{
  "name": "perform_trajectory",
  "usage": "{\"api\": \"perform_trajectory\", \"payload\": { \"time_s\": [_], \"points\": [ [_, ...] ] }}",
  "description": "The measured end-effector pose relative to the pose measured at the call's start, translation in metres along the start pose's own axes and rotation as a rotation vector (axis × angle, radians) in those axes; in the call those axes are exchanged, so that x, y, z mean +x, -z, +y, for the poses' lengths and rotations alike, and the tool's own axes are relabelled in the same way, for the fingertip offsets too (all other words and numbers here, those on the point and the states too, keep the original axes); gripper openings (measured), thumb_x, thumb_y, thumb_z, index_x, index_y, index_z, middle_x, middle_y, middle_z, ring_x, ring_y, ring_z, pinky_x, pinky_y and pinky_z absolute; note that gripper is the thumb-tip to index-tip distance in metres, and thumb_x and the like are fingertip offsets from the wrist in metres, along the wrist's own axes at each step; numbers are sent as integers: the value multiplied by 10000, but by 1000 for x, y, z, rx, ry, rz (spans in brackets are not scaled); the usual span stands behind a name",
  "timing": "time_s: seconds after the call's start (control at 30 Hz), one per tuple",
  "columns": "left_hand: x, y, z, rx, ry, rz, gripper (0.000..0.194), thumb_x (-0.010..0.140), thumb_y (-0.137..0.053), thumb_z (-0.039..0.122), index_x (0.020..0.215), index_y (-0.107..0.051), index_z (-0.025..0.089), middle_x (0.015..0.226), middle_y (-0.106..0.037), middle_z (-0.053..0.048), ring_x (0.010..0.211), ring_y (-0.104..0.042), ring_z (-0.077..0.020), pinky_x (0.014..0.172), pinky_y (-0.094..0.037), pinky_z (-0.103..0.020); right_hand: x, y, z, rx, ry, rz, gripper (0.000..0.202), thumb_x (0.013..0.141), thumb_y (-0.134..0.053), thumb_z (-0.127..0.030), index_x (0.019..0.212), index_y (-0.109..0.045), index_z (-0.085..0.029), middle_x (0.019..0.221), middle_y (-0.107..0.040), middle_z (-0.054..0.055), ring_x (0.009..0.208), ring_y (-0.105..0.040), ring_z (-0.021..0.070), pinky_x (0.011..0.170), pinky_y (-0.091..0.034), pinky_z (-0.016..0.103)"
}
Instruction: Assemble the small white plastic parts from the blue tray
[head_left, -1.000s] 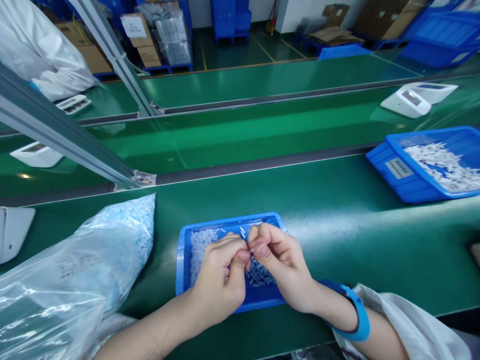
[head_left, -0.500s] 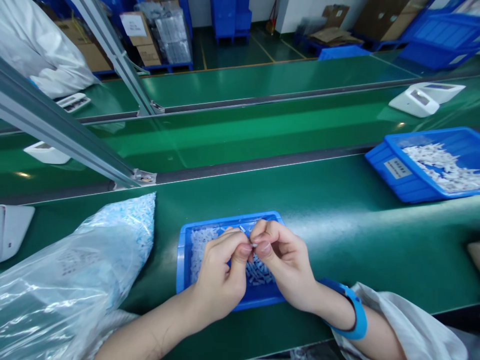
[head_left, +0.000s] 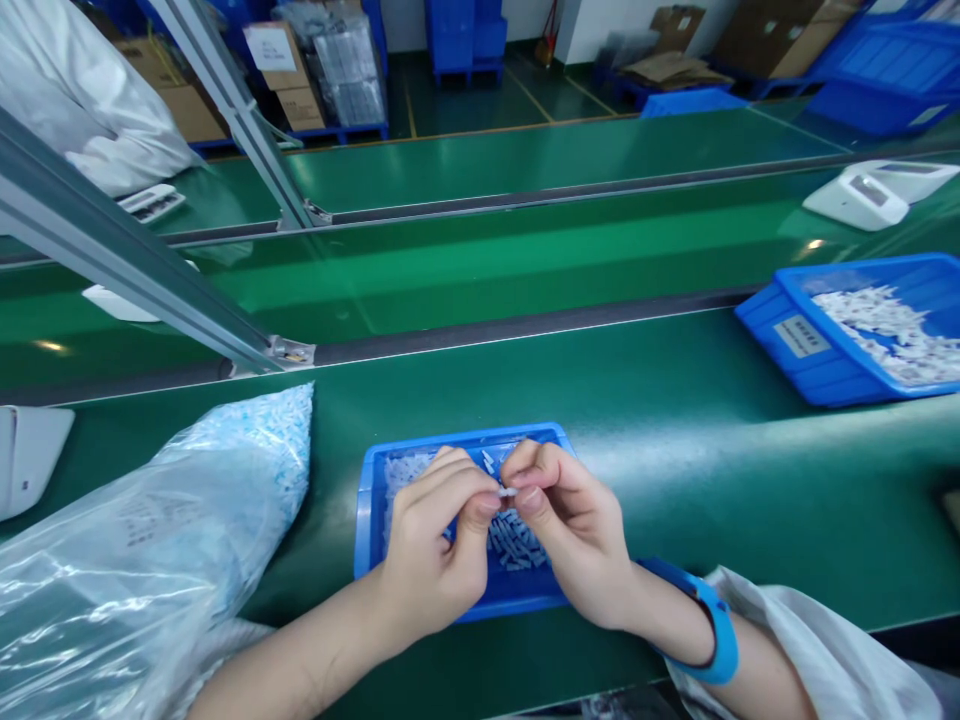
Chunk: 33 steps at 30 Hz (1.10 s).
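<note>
Between the fingertips of my two hands is a small white plastic piece point(head_left: 508, 492), its ends covered by the fingers. My left hand point(head_left: 444, 540) pinches one end, thumb against forefinger. At the other end, the thumb and forefinger of my right hand point(head_left: 577, 520) are closed on it. Both hands hover over a blue bin point(head_left: 364, 520) on the green bench. Inside the bin, translucent white pieces point(head_left: 405, 468) lie at the left and pale small tubular pieces point(head_left: 516, 545) at the right; my hands hide the middle.
Left of the bin lies a clear plastic bag point(head_left: 187, 510) of pale blue and white bits. Another blue bin point(head_left: 795, 350) with white parts stands at the right. A metal post point(head_left: 150, 250) rises at the left. Across the bench is a person's white sleeve point(head_left: 112, 110).
My left hand has drawn slightly left, away from the right fingertips, and more of the small white piece shows between them. The view has shifted a little.
</note>
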<state>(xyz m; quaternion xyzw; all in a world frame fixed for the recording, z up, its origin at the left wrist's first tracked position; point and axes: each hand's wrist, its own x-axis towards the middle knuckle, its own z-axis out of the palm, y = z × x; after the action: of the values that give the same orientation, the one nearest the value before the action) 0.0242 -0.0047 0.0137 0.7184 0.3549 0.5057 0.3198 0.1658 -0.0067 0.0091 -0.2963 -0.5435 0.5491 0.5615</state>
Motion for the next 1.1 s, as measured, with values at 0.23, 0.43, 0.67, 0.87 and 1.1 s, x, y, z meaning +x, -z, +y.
{"api": "perform_trajectory", "payload": {
  "time_s": [0.23, 0.43, 0.67, 0.87, 1.1],
  "points": [
    [-2, -2, 0, 0, -12, -19, 186, 872, -460, 61, 725, -531, 150, 611, -502, -4, 584, -453, -118, 594, -372, -286, -3, 2, -1, -54, -7, -88, 179, 972, -450, -191, 796, -477, -212, 758, -462, -18, 701, -462, 114, 628, -391, 250],
    [-2, -3, 2, 107, -74, -20, 202, 863, -433, 26, 733, -501, 165, 598, -458, 18, 575, -405, -112, 586, -342, -278, -5, 2, 0, -217, 66, -80, 196, 947, -451, -136, 764, -451, -205, 762, -470, -4, 698, -460, 134, 629, -388, 284],
    [-2, 1, 1, 12, 21, -46, 238, 940, -416, 163, 721, -510, 166, 609, -472, 5, 589, -433, -126, 609, -347, -300, -4, 2, 1, -324, 190, 10, 158, 917, -499, -98, 814, -532, -212, 776, -559, 17, 723, -541, 158, 631, -437, 304],
    [-2, 4, 0, -160, 118, -21, 317, 972, -413, 284, 716, -552, 158, 607, -495, -3, 590, -458, -128, 601, -364, -299, -1, 1, -2, -373, 286, 32, 165, 875, -564, -51, 854, -600, -211, 808, -607, 19, 712, -573, 144, 629, -468, 291],
    [-1, 1, 2, -39, -27, 74, 122, 882, -522, 97, 803, -605, 142, 657, -562, -22, 619, -500, -133, 610, -401, -301, -4, 3, 0, -347, 224, 45, 165, 888, -562, -75, 933, -614, -225, 846, -611, 29, 775, -584, 159, 663, -489, 299]
  ]
}}
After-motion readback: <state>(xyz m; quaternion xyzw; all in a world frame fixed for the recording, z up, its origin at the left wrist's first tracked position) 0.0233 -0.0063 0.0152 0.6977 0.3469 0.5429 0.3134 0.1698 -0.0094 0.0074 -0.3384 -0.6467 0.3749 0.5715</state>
